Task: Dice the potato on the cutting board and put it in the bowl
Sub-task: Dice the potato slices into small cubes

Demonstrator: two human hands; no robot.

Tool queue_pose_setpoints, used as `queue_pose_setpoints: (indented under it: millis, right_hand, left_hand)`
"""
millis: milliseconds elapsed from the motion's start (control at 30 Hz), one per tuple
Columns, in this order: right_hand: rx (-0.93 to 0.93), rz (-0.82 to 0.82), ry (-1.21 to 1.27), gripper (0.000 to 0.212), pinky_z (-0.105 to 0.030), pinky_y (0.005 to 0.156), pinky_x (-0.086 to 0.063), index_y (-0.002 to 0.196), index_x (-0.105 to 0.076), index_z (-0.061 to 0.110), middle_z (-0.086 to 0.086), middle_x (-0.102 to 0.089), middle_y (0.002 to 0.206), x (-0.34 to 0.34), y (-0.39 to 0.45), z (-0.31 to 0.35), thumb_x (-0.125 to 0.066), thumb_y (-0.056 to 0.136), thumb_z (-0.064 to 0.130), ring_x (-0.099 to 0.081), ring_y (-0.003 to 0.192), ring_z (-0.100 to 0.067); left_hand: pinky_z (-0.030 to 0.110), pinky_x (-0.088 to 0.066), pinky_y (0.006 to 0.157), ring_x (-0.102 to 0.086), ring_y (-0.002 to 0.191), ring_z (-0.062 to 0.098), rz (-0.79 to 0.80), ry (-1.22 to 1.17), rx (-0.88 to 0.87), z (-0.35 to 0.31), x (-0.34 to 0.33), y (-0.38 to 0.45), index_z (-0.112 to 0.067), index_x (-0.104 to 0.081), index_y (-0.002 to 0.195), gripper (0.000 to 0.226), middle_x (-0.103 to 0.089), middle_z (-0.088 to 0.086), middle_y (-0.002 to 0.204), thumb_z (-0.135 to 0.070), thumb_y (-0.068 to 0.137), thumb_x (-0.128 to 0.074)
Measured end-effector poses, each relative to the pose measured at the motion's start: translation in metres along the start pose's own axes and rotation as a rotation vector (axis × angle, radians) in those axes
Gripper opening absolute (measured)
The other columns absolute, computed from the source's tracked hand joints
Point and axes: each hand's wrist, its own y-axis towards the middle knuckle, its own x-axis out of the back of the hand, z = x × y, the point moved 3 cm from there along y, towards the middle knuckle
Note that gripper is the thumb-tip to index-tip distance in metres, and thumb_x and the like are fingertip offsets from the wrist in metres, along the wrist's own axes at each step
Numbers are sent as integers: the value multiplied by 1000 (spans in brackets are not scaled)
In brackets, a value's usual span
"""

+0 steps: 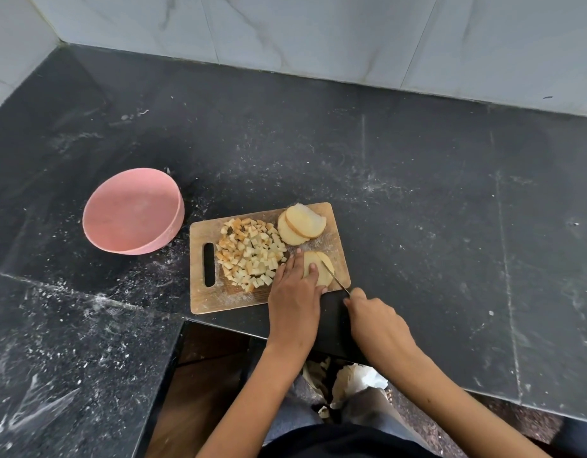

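Observation:
A wooden cutting board (219,297) lies near the counter's front edge. A pile of diced potato (249,252) covers its middle. Two thick potato slices (302,224) lean on each other at the board's far right corner. Another potato slice (322,271) lies flat at the near right, and my left hand (293,292) presses on it with straight fingers. My right hand (373,315) grips a knife (335,279) by its handle, and the thin blade cuts into that slice. A pink bowl (133,209) stands left of the board, with nothing in it.
The black stone counter (417,193) is dusted with white specks and wraps round to the left. A marble tiled wall (318,31) stands behind it. Below the counter edge, crumpled bags (351,380) lie on the floor by my legs.

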Motion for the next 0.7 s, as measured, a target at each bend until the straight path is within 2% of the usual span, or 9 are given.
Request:
queue_pose_setpoints:
  millis: [67,167,300,400,533,633,700]
  right_hand:
    - [-4,17,6,21,-35,67,-37,95,-30,14,-9,-56,88,-6,-11,-9,-21,105,30,-60,96,-35]
    - [-5,9,33,26,-34,66,-38,90,-30,15,2,-38,69,-11,-22,-21,-20,104,35,-60,89,-32]
    - [5,-31,101,30,-32,60,-38,88,-34,16,3,-45,68,-9,-33,-31,-21,103,39,-51,67,-22]
    - [53,-103,208,28,-30,53,-32,85,-32,16,2,-46,63,0,-30,-27,-24,103,37,-44,56,-17]
    - [111,-132,176,27,-33,58,-33,87,-34,16,2,-43,65,9,-9,-12,-23,103,35,-45,61,-21]
    - [118,-139,127,27,-34,59,-35,91,-37,14,0,-43,67,10,2,-2,-22,104,33,-50,66,-27]
    - [104,-130,108,27,-34,59,-35,92,-37,13,-1,-44,69,10,5,2,-21,104,32,-49,67,-27]
  left_hand:
    - [42,-44,97,-65,110,28,-14,11,-16,2,0,0,-8,-75,100,41,-64,18,123,-19,63,-90]
    - [44,-43,98,-66,108,26,-40,29,-49,7,-1,0,-10,-76,98,38,-66,16,119,-22,64,-90]
    - [46,-43,99,-67,107,26,-53,46,-62,8,1,-1,-13,-77,94,35,-69,14,115,-26,63,-89]
    - [47,-45,98,-64,112,27,-28,15,-18,8,3,-2,-15,-77,95,35,-68,13,118,-25,64,-88]
    - [39,-35,102,-61,116,27,-21,-120,30,9,5,-2,-10,-75,102,35,-63,14,126,-19,70,-85]
    - [41,-47,93,-66,105,28,-83,-78,7,7,9,-4,-10,-76,95,39,-70,12,114,-22,60,-90]
    - [45,-47,94,-67,104,26,-102,-79,-9,7,10,-3,-8,-75,96,42,-71,12,110,-23,59,-90]
